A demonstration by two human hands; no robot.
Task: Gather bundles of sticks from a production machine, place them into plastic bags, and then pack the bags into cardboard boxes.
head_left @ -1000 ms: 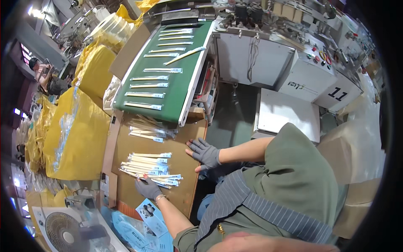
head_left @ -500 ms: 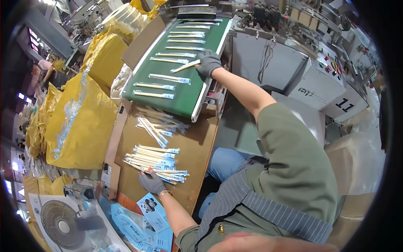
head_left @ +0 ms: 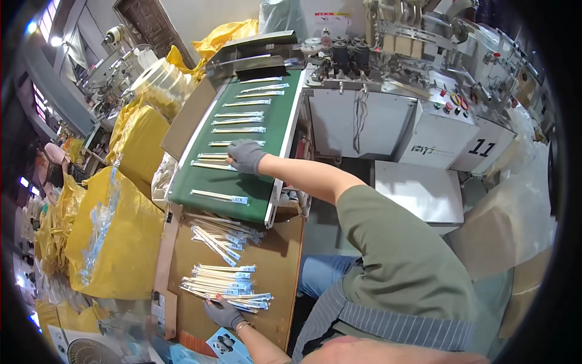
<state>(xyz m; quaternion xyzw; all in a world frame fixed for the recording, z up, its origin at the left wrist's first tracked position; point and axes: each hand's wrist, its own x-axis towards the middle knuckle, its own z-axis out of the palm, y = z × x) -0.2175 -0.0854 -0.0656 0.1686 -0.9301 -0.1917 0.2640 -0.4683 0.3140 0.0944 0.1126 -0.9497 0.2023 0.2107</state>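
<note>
Individually wrapped pairs of chopsticks lie crosswise along a green conveyor belt. My right hand, in a grey glove, is over the belt with its fingers curled down on the ends of wrapped chopsticks; its fingertips are partly hidden. Below the belt's end, a pile of wrapped chopsticks lies on a brown table, with a looser bunch above it. At the pile's near edge rests my gloved left hand, finger and thumb apart, bare fingertips touching the packs.
Yellow sacks stand left of the table. A cardboard flap rises along the belt's left side. Blue printed panda packaging lies by my left forearm, near a fan. A white machine cabinet with buttons stands right.
My view has shifted, so the belt and table sit lower. My right hand has moved down the belt relative to the packs; the tilted pack it held no longer shows separately. My left hand stays by the pile.
</note>
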